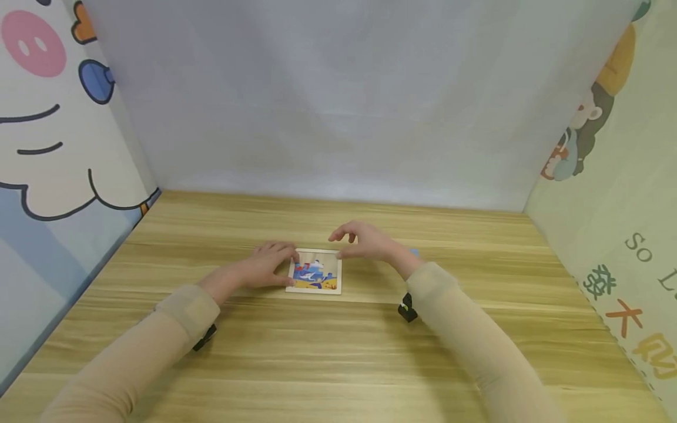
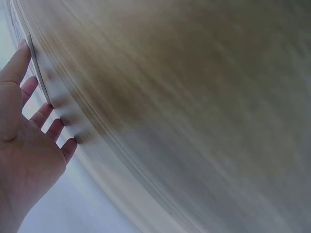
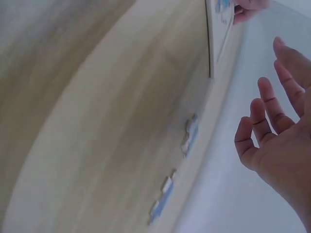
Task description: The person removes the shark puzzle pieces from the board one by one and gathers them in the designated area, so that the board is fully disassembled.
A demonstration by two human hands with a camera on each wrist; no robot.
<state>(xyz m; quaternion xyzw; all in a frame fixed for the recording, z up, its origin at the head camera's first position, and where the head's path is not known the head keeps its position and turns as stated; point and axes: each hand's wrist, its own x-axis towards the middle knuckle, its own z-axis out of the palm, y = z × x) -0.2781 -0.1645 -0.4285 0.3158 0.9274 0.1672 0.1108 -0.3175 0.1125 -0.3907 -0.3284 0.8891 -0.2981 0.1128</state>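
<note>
A small jigsaw puzzle (image 1: 315,272) in a pale, thin tray (image 1: 313,291) lies flat on the table; its picture is blue, white and yellow, and bare wood-toned board shows in the upper part. My left hand (image 1: 270,264) rests at the tray's left side, thumb on the near left corner and a finger at the far left. In the left wrist view the left hand's fingers (image 2: 43,112) are spread along the tray's edge. Above the tray's far right corner, my right hand (image 1: 366,241) hovers with loosely bent fingers and holds nothing.
Two loose jigsaw pieces (image 3: 190,136) with blue on them lie on the table right of the tray; in the head view a bit of blue piece (image 1: 414,252) shows behind the right wrist. A pale cloth wall (image 1: 338,117) stands behind the wooden table (image 1: 328,352).
</note>
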